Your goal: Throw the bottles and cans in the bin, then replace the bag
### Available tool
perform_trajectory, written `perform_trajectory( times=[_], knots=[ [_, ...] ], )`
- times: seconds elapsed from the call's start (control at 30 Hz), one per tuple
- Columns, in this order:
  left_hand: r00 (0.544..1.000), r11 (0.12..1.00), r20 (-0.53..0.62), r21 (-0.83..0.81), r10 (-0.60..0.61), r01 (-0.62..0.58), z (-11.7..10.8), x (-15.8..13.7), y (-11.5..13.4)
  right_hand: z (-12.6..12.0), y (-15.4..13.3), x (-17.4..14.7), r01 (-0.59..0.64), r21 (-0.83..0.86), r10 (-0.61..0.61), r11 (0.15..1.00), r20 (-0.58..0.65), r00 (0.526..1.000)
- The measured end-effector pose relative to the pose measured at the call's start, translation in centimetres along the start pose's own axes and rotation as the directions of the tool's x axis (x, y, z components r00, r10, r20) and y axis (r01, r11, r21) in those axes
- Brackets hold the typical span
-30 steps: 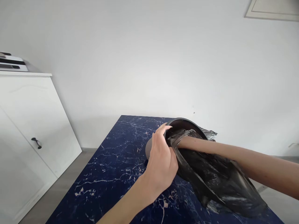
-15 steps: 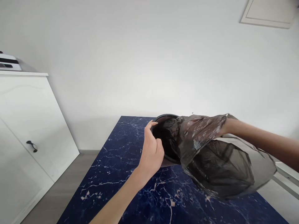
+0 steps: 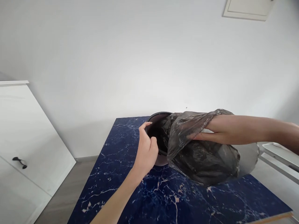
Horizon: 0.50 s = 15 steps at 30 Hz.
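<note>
A dark trash bin [image 3: 161, 160] stands on the blue table, its round mouth facing me. My left hand [image 3: 147, 147] is closed on the left side of the bin's rim, thumb inside. A thin, see-through black trash bag [image 3: 205, 161] lies partly in the bin's mouth and bulges out over the right side. My right hand [image 3: 210, 130] reaches into the bag from the right. Its fingers show faintly through the film, stretched toward the bin, with the thumb apart from them. Part of the bag drapes over the back of these fingers.
The blue marble-patterned table [image 3: 112, 165] reaches back to a white wall [image 3: 105, 62]. To the left is a white cabinet [image 3: 30, 130] with a dark handle. A pale metal frame [image 3: 277, 161] stands beyond the table's right edge.
My right hand has drawn back a little out of the bag, so more of it shows. The bag's loose part has shifted and bunched. My left hand stays on the rim. The view has turned slightly.
</note>
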<state>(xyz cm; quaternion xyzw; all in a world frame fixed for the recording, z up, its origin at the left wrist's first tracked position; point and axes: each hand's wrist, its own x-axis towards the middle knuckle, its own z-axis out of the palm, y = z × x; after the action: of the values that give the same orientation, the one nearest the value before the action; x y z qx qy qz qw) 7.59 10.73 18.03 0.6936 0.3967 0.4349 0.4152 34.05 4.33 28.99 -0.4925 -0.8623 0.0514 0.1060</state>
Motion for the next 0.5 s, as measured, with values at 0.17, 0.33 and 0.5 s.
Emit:
perform_trajectory(
  times=[0.17, 0.33, 0.5],
  knots=[
    [1.000, 0.998, 0.012, 0.068, -0.002, 0.001, -0.4, 1.1, -0.2, 1.1, -0.9, -1.0, -0.037, -0.119, 0.031, 0.992, -0.058, 0.998],
    [1.000, 0.994, 0.021, 0.108, -0.005, 0.003, -1.2, 2.4, -0.6, 1.5, -0.8, -1.7, -0.047, -0.168, -0.002, 0.985, -0.285, 0.959],
    [0.999, 0.988, 0.049, 0.154, -0.013, 0.005, -1.2, 2.1, -0.6, 1.7, -0.4, -2.4, -0.006, -0.159, -0.065, 0.987, -0.440, 0.896]
  ],
)
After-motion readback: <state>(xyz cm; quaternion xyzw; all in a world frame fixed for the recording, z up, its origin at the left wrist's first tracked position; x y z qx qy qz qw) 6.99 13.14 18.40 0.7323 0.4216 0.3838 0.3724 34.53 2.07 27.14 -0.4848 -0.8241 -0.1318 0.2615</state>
